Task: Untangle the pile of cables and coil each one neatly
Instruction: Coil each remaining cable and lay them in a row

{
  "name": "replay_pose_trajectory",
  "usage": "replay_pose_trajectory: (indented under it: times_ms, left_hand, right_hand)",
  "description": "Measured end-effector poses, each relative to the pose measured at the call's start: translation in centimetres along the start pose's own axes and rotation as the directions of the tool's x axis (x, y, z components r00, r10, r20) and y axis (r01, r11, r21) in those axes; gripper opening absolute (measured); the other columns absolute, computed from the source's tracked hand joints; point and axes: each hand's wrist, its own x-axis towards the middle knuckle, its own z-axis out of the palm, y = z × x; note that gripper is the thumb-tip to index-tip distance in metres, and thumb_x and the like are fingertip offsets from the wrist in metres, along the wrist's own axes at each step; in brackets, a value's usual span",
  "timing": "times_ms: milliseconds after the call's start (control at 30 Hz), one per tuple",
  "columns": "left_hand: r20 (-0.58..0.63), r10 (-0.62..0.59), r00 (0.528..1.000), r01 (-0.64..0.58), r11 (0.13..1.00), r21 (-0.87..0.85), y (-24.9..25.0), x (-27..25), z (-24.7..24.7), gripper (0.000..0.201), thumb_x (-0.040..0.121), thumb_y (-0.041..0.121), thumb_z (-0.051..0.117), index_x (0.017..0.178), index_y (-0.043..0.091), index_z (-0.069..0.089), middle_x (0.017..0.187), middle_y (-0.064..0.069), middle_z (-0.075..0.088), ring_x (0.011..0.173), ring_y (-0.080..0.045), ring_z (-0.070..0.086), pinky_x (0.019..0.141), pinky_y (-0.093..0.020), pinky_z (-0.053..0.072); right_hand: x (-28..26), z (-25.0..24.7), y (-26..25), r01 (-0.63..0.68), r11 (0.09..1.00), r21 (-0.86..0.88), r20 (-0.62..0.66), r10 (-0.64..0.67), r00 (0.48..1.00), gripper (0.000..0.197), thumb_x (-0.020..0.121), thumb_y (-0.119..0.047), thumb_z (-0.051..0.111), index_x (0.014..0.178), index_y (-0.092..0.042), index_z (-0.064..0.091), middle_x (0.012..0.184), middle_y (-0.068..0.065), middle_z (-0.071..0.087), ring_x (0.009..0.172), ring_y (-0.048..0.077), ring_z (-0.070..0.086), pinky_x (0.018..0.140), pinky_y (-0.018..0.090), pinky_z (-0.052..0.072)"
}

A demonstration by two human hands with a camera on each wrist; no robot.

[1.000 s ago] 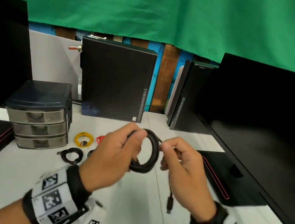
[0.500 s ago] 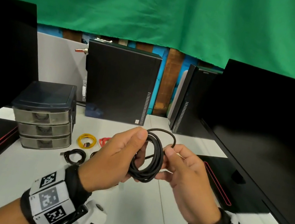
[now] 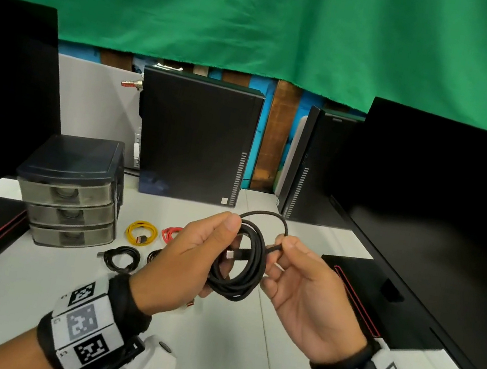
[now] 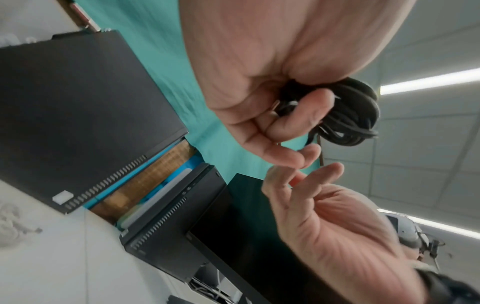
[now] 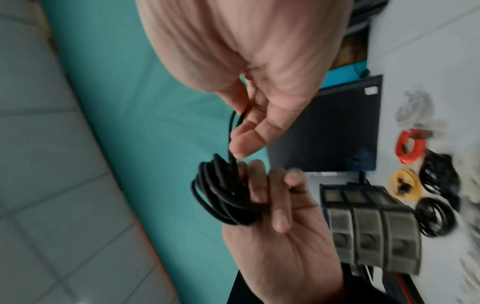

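Black cable (image 3: 237, 268) wound into several loose round loops, held above the table's (image 3: 21, 291) middle. Left grip (image 3: 191, 253) curled around the coil; right grip (image 3: 300, 279) pinching the loose end, connector pushed through the loops.

Bare table (image 3: 21, 291) ahead — drawer unit (image 3: 71, 193), monitors (image 3: 443, 226) flanking.

Even, bright light falls from ceiling strip lamps (image 4: 428, 82), which glare white in the left wrist view. The head view is sharp but bows at its edges. The right wrist view is smeared, the drawer unit (image 5: 374, 228) badly blurred.
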Motion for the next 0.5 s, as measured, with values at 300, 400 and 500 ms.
replay_pose_trajectory:
  times_ms: [300,400,500]
  left_hand:
    - [-0.049,0.211,0.976,-0.195,0.954,0.227,-0.4,0.3,-0.3,0.028,0.092,0.059,0.045,0.071,0.043,0.054,0.057,0.011,0.050,0.053,-0.007,0.048,0.057,-0.016,0.042]
    - [-0.140,0.270,0.953,-0.195,0.896,0.399,-0.6,0.6,-0.9,0.031,0.093,0.063,0.045,0.078,0.037,0.052,0.061,0.016,0.055,0.057,-0.008,0.055,0.056,-0.015,0.043]
    - [-0.075,0.406,0.911,-0.264,0.713,0.650,-1.0,0.3,-0.8,0.028,0.095,0.059,0.041,0.081,0.035,0.046,0.057,0.016,0.051,0.053,-0.007,0.055,0.050,-0.018,0.042]
  right_hand:
    - [-0.7,0.2,2.4,-0.082,0.972,-0.218,0.174,0.122,0.977,0.017,0.084,-0.015,0.061,0.090,-0.014,0.077,0.096,0.005,0.070,0.086,0.016,0.058,0.061,0.025,0.046]
    - [-0.6,0.0,1.7,-0.116,0.981,-0.157,0.229,0.151,0.962,0.033,0.086,-0.017,0.057,0.112,-0.002,0.071,0.118,0.016,0.066,0.107,0.024,0.056,0.077,0.036,0.051]
    - [-0.8,0.5,1.9,-0.129,0.973,-0.193,0.203,0.168,0.964,0.042,0.086,-0.032,0.058,0.115,-0.003,0.068,0.119,0.018,0.065,0.109,0.027,0.057,0.081,0.043,0.052]
